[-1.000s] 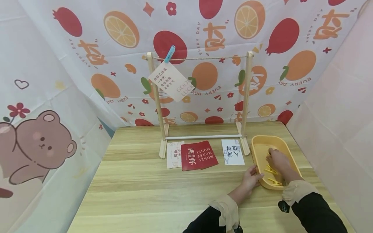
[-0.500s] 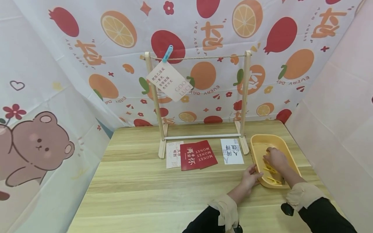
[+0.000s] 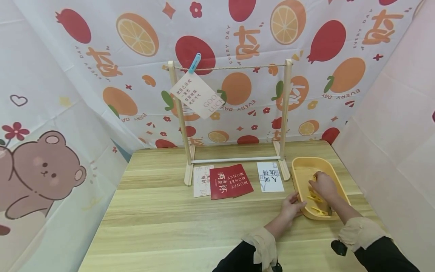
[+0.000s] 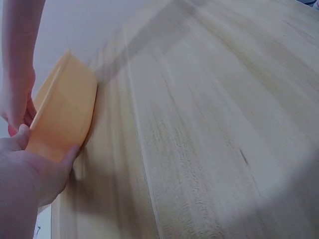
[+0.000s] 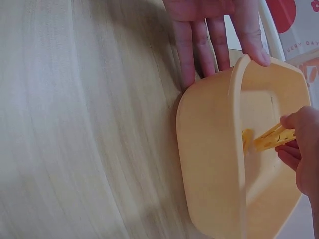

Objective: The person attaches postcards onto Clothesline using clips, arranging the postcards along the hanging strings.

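At the right of the table stands a yellow plastic tray (image 3: 302,162). My left hand (image 3: 291,208) holds its near left side, thumb at the rim and fingers along the outer wall (image 5: 212,149). Inside the tray, my right hand (image 3: 325,186) pinches a yellow clothespin (image 5: 275,137) between thumb and fingers. More yellow clothespins (image 3: 319,211) lie on the tray's floor below that hand. In the left wrist view the left hand (image 4: 32,174) is against the tray's wall, and the tray's inside is hidden.
A wooden rack (image 3: 287,109) with a string (image 3: 238,68) stands at the back. On the string, a blue clothespin (image 3: 195,63) holds a cream card (image 3: 197,94). Red cards (image 3: 231,181), a pale card (image 3: 201,187) and a white card (image 3: 270,177) lie before it.
My right hand shifts slightly inside the tray, and its forearm swings a little to the right. The left hand stays at the tray's side. The head view drifts slightly.
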The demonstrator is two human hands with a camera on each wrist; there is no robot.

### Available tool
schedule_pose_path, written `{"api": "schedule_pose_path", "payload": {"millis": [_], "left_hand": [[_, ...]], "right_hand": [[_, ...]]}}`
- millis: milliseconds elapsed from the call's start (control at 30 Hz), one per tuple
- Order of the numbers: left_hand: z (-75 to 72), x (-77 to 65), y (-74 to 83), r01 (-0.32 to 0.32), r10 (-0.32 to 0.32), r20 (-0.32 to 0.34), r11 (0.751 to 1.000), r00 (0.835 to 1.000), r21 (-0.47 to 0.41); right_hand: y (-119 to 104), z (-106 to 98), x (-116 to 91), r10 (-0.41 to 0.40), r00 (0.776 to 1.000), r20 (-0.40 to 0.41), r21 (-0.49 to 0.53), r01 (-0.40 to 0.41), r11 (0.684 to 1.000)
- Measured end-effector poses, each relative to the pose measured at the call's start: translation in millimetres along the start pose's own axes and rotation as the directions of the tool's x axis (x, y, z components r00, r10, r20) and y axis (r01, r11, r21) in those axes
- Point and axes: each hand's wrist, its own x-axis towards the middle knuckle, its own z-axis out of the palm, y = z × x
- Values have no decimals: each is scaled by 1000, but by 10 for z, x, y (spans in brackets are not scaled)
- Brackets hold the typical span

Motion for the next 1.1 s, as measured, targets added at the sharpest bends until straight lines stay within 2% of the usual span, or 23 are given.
{"api": "schedule_pose_path", "payload": {"millis": [133,267,333,367,400,433,467,500,533,567,600,633,667,700,733,767,800,867,933,1000,1033,1067,1100], "left_hand": [[-28,26,-29,-14,14,17,1000,1000,4],[-119,93,-7,-57,51,55,992,997,114],[-214,160,66,-114,94,93,963,991,243],[-274,203,122,-152,121,114,935,986,321],[-339,251,187,-204,160,139,883,977,423],[-413,306,254,-270,207,177,811,962,519],[-484,363,328,-323,247,208,705,946,631],[-556,416,401,-358,274,239,572,932,738],[-626,465,468,-372,289,268,414,919,831],[-691,507,525,-362,287,291,234,913,902],[-751,541,569,-340,271,313,58,910,939],[-806,566,601,-316,240,331,-101,912,943],[-854,580,624,-292,194,342,-249,919,924],[-895,585,635,-283,153,356,-363,922,888],[-929,588,635,-285,120,373,-450,920,846],[-954,584,627,-295,91,393,-514,915,806],[-972,580,614,-308,75,417,-559,906,770],[-990,565,584,-335,73,479,-622,875,707],[-995,557,559,-353,84,542,-675,836,649],[-997,556,546,-356,103,582,-702,807,617],[-997,560,548,-354,114,588,-702,801,618],[-1000,572,551,-346,128,587,-701,800,624],[-1003,586,559,-338,142,573,-685,807,646]], "right_hand": [[6,-2,-14,-1,1000,-15,-4,1,1000],[31,5,-35,-24,999,-40,-3,24,1000],[42,11,-46,-35,998,-57,1,35,999],[44,13,-51,-38,997,-63,7,39,999],[45,16,-54,-41,997,-70,13,42,999],[47,19,-57,-43,996,-77,18,45,999],[46,20,-59,-44,996,-83,22,46,999],[42,22,-62,-45,995,-90,26,47,999],[40,23,-63,-46,994,-96,28,49,998],[36,23,-64,-48,994,-101,33,52,998],[33,21,-66,-49,993,-106,35,53,998],[32,21,-68,-49,993,-109,36,53,998],[32,19,-69,-49,993,-111,37,53,998],[29,16,-73,-47,993,-110,42,52,998],[27,13,-76,-45,993,-108,44,50,998],[26,9,-78,-41,994,-104,47,46,998],[27,7,-80,-37,994,-101,47,42,998],[28,2,-83,-30,995,-95,51,35,998],[27,-2,-83,-23,996,-89,55,27,998],[30,1,-80,-17,996,-85,60,23,998],[32,4,-78,-15,996,-82,65,21,998],[34,9,-77,-11,996,-84,67,17,998],[34,12,-79,-10,996,-84,73,16,997]]}}
